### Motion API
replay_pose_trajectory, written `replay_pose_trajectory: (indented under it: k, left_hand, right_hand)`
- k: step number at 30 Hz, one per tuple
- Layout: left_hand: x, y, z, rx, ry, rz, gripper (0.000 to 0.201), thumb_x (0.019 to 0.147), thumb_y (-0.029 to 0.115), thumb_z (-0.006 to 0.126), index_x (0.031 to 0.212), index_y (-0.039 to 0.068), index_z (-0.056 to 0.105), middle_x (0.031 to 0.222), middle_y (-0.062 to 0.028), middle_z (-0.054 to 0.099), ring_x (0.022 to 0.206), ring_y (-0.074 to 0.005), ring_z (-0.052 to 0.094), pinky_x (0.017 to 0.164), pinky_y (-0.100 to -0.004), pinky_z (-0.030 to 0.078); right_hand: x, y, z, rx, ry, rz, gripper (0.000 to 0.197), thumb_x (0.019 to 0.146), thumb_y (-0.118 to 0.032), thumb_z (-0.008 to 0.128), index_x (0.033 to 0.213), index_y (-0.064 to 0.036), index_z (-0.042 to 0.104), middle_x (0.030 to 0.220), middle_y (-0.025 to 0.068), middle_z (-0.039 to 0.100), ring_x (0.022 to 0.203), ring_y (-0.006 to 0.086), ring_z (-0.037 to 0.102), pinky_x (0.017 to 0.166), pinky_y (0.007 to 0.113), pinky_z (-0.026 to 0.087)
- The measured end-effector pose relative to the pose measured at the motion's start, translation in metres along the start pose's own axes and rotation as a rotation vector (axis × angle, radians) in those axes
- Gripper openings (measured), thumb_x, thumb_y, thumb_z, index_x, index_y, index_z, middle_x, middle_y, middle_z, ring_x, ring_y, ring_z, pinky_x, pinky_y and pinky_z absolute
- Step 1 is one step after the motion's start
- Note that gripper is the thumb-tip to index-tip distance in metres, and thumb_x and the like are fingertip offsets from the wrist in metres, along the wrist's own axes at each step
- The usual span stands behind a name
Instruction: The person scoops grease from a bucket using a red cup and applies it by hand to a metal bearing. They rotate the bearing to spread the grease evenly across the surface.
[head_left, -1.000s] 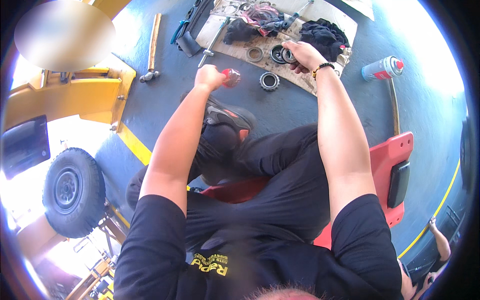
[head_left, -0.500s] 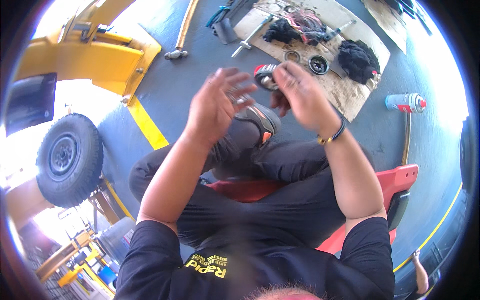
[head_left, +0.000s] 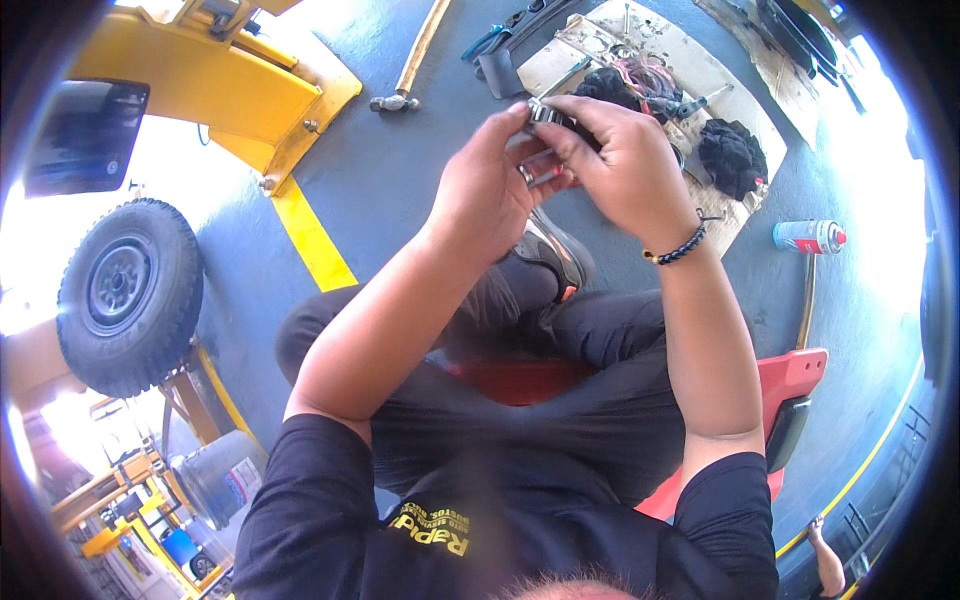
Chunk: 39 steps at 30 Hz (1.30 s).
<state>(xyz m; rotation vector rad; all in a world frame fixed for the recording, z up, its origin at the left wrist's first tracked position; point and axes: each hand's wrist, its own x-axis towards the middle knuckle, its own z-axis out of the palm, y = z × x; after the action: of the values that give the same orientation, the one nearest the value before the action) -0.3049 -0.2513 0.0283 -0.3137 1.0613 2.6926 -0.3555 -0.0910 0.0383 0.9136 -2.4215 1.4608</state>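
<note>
Out in front of my crossed legs, both hands meet at a small ring-shaped roller bearing (head_left: 545,113) with shiny metal rollers and a dark edge. My right hand (head_left: 625,150) grips its right side between thumb and fingers, covering much of it. From the left, my left hand (head_left: 485,185) has its thumb against the bearing, with the other fingers curled below; a ring shows on one. A bit of red shows near those fingertips, too small to make out. Beyond lies a stained cardboard sheet (head_left: 745,120) with a black rag (head_left: 732,160) and a dark cloth (head_left: 605,88).
A ball-peen hammer (head_left: 395,102) lies on the floor, left of the cardboard. A spray can (head_left: 808,237) lies at the right. Yellow lift metalwork (head_left: 230,120) and a wheel (head_left: 125,297) stand at left. Beneath me is a red creeper (head_left: 785,385). Another person's arm (head_left: 828,560) shows lower right.
My left hand has come in from the left and closed on the bearing, which my right hand was holding alone. Both hands are slightly farther out, and the view has shifted a little.
</note>
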Motion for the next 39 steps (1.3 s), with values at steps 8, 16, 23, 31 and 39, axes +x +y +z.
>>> replay_pose_trajectory:
  k: [8,16,23,31,39]
  left_hand:
    - [0.081,0.009,-0.053,-0.246,0.449,0.286,0.043,0.102,0.04,0.053,0.126,0.007,0.043,0.115,-0.0179,0.056,0.111,-0.0319,0.061,0.102,-0.0571,0.041]
    - [0.125,-0.001,-0.128,-0.453,0.616,0.231,0.035,0.098,0.042,0.058,0.12,0.015,0.051,0.109,-0.0111,0.06,0.103,-0.0266,0.062,0.099,-0.0508,0.039]
    - [0.138,-0.003,-0.134,-0.426,0.626,0.122,0.028,0.095,0.048,0.062,0.104,0.022,0.057,0.092,-0.0026,0.064,0.086,-0.02,0.062,0.082,-0.0415,0.043]
    - [0.124,-0.026,-0.109,-0.218,0.496,0.133,0.041,0.097,0.041,0.061,0.124,0.013,0.046,0.116,-0.0162,0.058,0.109,-0.0283,0.06,0.105,-0.0518,0.033]
    - [0.117,-0.044,-0.096,-0.18,0.508,0.017,0.047,0.094,0.04,0.065,0.126,0.012,0.045,0.118,-0.0177,0.061,0.108,-0.0253,0.062,0.102,-0.0459,0.034]
  right_hand:
    - [-0.049,0.111,-0.001,-0.001,0.138,0.458,0.019,0.096,-0.017,0.069,0.106,-0.0014,0.072,0.09,0.005,0.069,0.082,0.0099,0.063,0.076,0.025,0.05]
    - [-0.041,0.169,0.04,-0.368,-0.139,0.196,0.031,0.088,-0.017,0.07,0.117,-0.0071,0.068,0.118,0.0151,0.066,0.111,0.0296,0.063,0.097,0.037,0.05]
    - [-0.05,0.174,0.09,-0.634,-0.365,0.288,0.101,0.068,-0.052,0.086,0.151,-0.0167,0.042,0.133,0.0172,0.057,0.125,0.0374,0.055,0.103,0.05,0.043]
    - [-0.054,0.178,0.109,-0.744,-0.357,0.267,0.088,0.075,-0.033,0.081,0.152,-0.019,0.04,0.125,0.015,0.058,0.127,0.0363,0.052,0.106,0.056,0.035]
    - [-0.053,0.179,0.103,-0.702,-0.437,0.241,0.082,0.077,-0.026,0.078,0.151,-0.0201,0.043,0.134,0.0126,0.054,0.135,0.0343,0.045,0.113,0.071,0.027]
